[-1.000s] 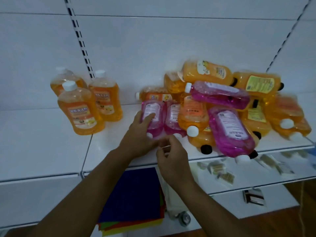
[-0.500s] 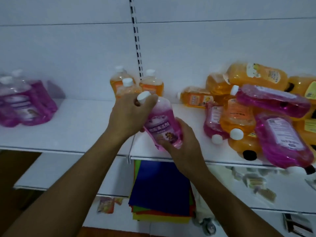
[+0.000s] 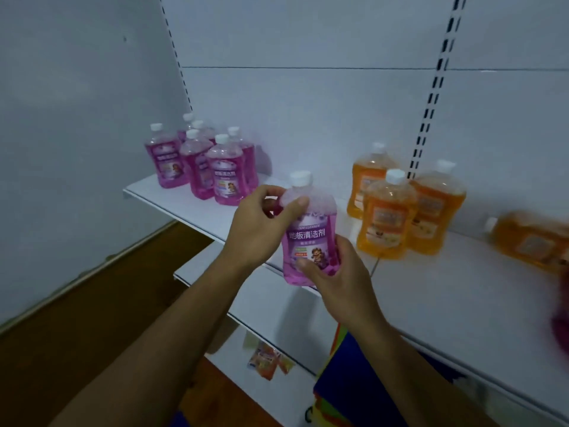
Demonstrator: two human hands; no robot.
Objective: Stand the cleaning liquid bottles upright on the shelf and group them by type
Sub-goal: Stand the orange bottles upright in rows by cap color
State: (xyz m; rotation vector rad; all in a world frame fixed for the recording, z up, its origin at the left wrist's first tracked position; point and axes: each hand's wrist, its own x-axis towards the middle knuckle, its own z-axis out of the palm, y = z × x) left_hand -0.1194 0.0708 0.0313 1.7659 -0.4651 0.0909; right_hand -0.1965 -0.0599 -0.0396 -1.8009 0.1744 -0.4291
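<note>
I hold a pink cleaning liquid bottle [image 3: 311, 232] upright in the air, just in front of the white shelf [image 3: 462, 303]. My left hand [image 3: 261, 229] grips its shoulder near the white cap. My right hand [image 3: 335, 278] cups its bottom. At the shelf's far left end stands a group of several upright pink bottles [image 3: 212, 167]. Three upright orange bottles [image 3: 400, 211] stand right of the held one. An orange bottle [image 3: 529, 238] lies on its side at the right edge, blurred.
A lower white shelf [image 3: 271, 306] carries small packets [image 3: 268, 362]. Blue and coloured sheets [image 3: 354, 380] sit under the main shelf. Brown floor [image 3: 92, 318] and a grey wall [image 3: 61, 134] lie to the left. A blurred pink shape [image 3: 560, 328] shows at the right edge.
I lifted a pink bottle out of the jumbled pile with both hands, turned it upright and carried it left. The view swung left, bringing the standing pink group into sight.
</note>
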